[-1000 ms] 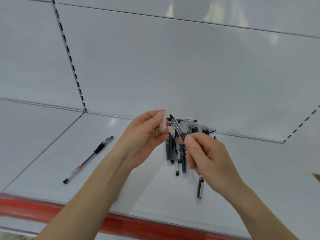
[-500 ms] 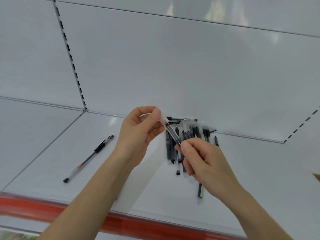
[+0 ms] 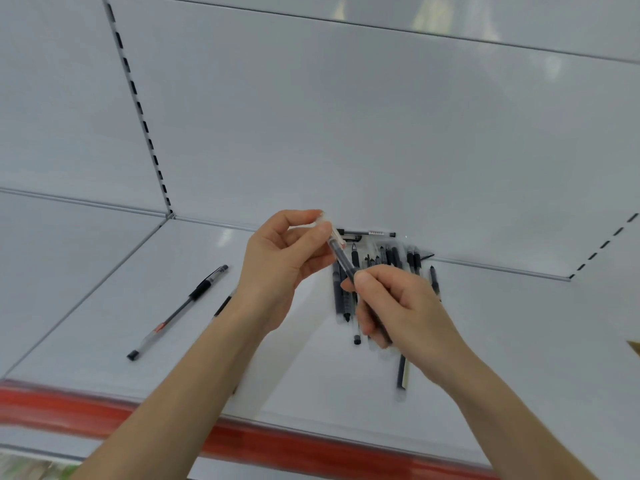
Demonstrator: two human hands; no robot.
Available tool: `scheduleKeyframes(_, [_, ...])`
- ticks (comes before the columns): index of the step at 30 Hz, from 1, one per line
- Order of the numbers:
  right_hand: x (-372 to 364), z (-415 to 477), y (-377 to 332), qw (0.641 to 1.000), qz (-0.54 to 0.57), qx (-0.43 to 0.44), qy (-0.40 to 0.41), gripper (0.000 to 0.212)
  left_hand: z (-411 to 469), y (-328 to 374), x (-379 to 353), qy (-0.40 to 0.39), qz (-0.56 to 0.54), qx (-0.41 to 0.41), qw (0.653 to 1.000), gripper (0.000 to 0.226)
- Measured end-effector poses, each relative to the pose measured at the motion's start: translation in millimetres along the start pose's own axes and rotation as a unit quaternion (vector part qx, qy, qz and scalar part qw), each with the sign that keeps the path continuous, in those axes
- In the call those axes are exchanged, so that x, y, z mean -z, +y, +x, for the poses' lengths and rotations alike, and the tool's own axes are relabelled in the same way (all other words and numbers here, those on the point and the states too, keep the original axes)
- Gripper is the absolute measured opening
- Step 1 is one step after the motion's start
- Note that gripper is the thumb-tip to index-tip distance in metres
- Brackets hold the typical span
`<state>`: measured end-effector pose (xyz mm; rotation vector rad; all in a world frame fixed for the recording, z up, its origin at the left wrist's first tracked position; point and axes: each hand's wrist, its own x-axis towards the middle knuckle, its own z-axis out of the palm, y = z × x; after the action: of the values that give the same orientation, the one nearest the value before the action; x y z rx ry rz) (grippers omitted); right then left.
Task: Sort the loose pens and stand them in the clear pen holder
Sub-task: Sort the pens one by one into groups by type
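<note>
The right hand (image 3: 405,306) curls its fingers and thumb round the lower barrel of a black gel pen (image 3: 343,262), which it holds tilted with the upper end leaning left. At that upper end the left hand (image 3: 284,268) pinches the pen's clear cap (image 3: 334,233) between thumb and forefinger; whether the cap is fully seated on the pen cannot be told.

Both hands are in the air just in front of the pile of loose pens (image 3: 389,255), which lies on the white shelf (image 3: 104,306) against its back panel. Just behind the pile, one black-capped pen (image 3: 367,233) lies along the panel. In front of the pile another dark pen (image 3: 402,372) lies alone. Well to the left of the pile lies a clear pen with a black grip (image 3: 176,311). Far in front of the pile, a red strip (image 3: 242,441) runs along the shelf edge.
</note>
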<state>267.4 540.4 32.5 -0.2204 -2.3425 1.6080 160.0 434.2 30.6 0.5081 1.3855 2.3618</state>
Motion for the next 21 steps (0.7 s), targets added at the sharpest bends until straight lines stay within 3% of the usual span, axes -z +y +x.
scheduleKeyframes(3, [8.2, 8.9, 8.8, 0.997, -0.046, -0.037, -0.057, 0.025, 5.0, -0.4, 9.8, 0.025, 0.052, 0.010, 0.998, 0.006])
scheduleKeyframes(6, [17.0, 19.9, 22.7, 0.989, -0.140, -0.044, -0.006, 0.023, 10.0, -1.3, 24.2, 0.017, 0.171, 0.010, 0.985, 0.006])
scheduleKeyframes(8, [20.3, 28.4, 31.1, 0.978, -0.204, -0.039, 0.015, 0.018, 10.7, -4.0, 35.6, -0.003, 0.341, 0.006, 0.940, 0.005])
scheduleKeyframes(10, [19.4, 38.0, 38.0, 0.958, -0.287, -0.029, 0.009, 0.015, 9.6, -8.2, 44.0, -0.034, 0.504, -0.004, 0.863, 0.004])
scheduleKeyframes(15, [4.2, 57.1, 42.1, 0.918, -0.396, -0.016, -0.028, 0.020, 7.5, -14.7, 51.9, -0.068, 0.683, -0.001, 0.727, 0.015])
scheduleKeyframes(18, [-6.5, 66.7, 41.8, 0.890, -0.453, -0.012, -0.043, 0.028, 9.1, -16.7, 59.1, -0.077, 0.714, 0.009, 0.696, 0.023])
scheduleKeyframes(21, [-16.0, 73.5, 40.7, 0.851, -0.521, -0.025, -0.054, 0.043, 10.2, -15.7, 63.5, -0.069, 0.707, 0.023, 0.703, 0.029])
